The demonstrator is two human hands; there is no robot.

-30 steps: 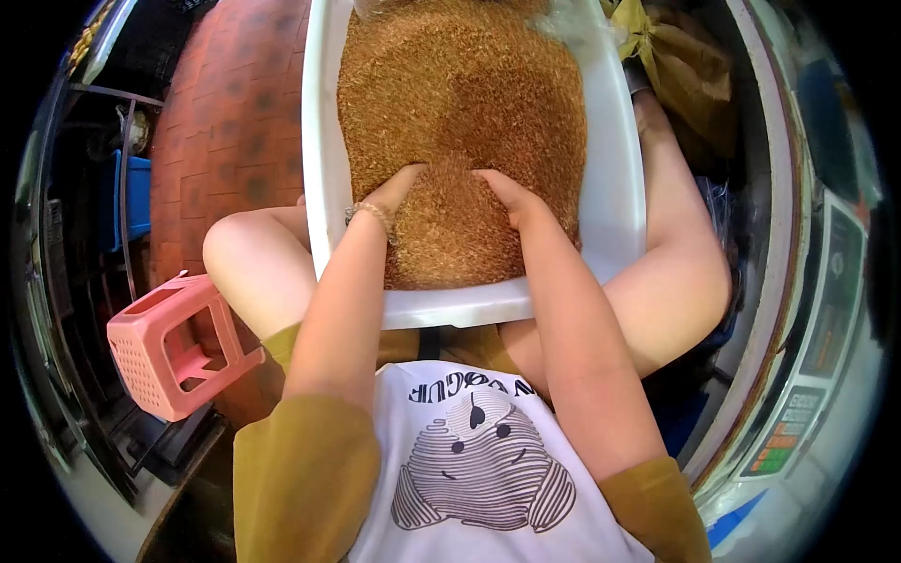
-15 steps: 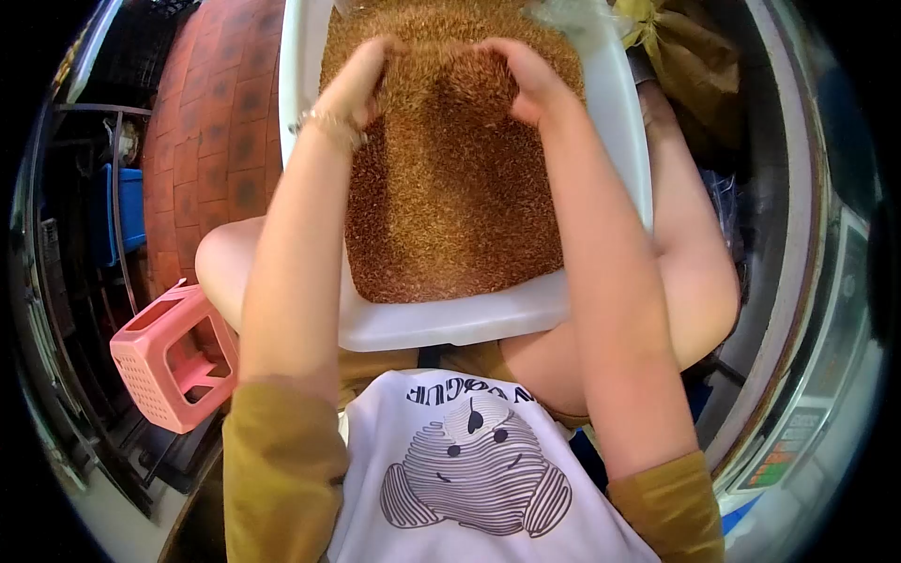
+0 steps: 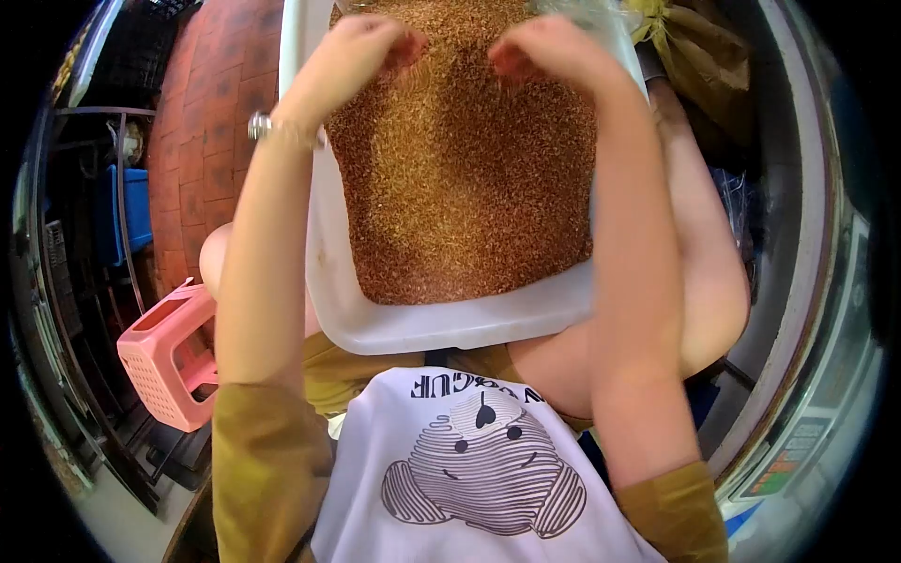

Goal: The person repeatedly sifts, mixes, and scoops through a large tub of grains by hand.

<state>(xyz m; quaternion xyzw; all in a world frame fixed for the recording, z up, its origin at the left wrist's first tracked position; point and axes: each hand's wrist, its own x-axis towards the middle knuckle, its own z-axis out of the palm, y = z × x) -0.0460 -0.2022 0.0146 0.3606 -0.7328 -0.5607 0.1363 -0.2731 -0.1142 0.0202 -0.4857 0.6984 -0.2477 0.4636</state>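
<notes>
My left hand (image 3: 368, 54), with a bracelet at the wrist, is over the far left part of the reddish-brown grains (image 3: 460, 188). Level with it on the right is my right hand (image 3: 544, 52). A gap separates the two hands. Both have fingers curled inward, reddish at the tips and blurred by motion; whether any grains are in them cannot be made out. The small loose grains lie in a deep white tub (image 3: 450, 328) between the legs. A lighter band of grains runs down the left middle of the heap.
On the left stands a pink plastic stool (image 3: 164, 361) on the red tiled floor (image 3: 208, 122), near a blue bin (image 3: 131, 214) and a metal rack. Clear plastic (image 3: 591, 19) lies at the tub's far right, beside a brown sack (image 3: 699, 61). A scale-like device stands at right.
Both hands have moved from the near part of the heap to its far end and are now farther apart. Darker grains show where the hands passed.
</notes>
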